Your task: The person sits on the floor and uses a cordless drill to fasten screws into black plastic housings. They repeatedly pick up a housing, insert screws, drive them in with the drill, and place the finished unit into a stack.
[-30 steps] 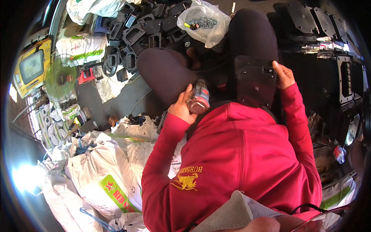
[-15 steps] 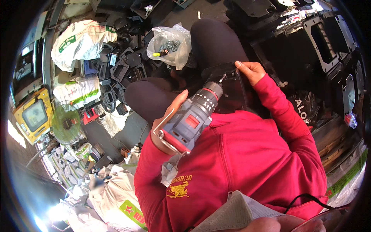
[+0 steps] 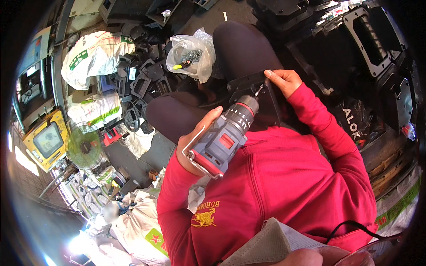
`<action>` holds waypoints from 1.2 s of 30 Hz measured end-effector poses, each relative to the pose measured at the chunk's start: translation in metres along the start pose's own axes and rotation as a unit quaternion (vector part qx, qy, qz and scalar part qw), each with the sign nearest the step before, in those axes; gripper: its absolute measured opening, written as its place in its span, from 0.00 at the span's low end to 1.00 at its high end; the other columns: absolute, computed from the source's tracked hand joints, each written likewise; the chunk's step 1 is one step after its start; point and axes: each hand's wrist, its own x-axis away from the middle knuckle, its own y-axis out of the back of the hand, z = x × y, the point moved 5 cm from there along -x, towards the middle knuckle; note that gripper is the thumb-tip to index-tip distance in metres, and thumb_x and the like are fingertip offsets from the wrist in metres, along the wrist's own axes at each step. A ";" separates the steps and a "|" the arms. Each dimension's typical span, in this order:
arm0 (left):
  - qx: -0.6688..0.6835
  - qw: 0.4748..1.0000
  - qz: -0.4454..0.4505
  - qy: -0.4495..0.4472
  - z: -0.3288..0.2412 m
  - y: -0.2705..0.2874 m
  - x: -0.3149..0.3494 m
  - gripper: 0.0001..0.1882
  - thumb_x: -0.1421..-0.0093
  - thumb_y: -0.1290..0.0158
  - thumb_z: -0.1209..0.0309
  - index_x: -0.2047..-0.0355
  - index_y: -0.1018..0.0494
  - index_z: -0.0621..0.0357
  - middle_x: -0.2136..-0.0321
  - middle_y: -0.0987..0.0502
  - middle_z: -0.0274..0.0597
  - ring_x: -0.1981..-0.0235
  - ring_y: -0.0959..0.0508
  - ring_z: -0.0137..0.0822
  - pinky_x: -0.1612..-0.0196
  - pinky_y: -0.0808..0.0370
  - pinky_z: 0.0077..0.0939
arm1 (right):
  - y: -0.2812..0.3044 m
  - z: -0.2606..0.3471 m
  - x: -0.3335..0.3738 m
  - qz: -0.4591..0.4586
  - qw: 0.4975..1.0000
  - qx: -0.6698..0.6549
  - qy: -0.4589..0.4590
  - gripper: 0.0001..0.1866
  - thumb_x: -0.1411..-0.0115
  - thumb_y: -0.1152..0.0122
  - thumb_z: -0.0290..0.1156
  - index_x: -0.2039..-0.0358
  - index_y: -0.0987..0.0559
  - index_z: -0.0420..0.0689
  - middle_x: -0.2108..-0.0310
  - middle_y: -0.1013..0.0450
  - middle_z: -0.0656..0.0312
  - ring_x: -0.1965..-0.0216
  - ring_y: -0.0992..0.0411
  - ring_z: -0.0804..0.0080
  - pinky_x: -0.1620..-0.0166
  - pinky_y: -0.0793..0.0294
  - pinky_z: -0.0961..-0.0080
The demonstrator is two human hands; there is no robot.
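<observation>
My left hand grips a grey and red cordless drill, its bit tip touching a flat black plastic panel that rests on my lap. My right hand pinches the panel's upper right edge and holds it steady. Both arms are in red sleeves, and my legs in dark trousers are folded beneath the panel.
A clear plastic bag of small screws lies past my left knee. Several black plastic parts are piled at the left, black frames at the right. White sacks, a yellow box and a green fan stand at the left.
My left hand has lifted the drill from my lap and pointed its bit at the panel. My right hand stays on the panel's edge. The view has shifted.
</observation>
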 end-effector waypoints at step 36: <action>-0.327 0.938 0.086 -0.079 -0.082 0.003 -0.013 0.53 0.68 0.28 0.60 0.40 0.39 0.48 0.51 0.25 0.40 0.56 0.21 0.43 0.60 0.22 0.30 | -0.004 0.016 0.005 -0.022 0.995 0.095 0.015 0.23 0.39 0.43 0.49 0.70 0.18 0.38 0.81 0.26 0.62 0.77 0.32 0.83 0.71 0.31 0.76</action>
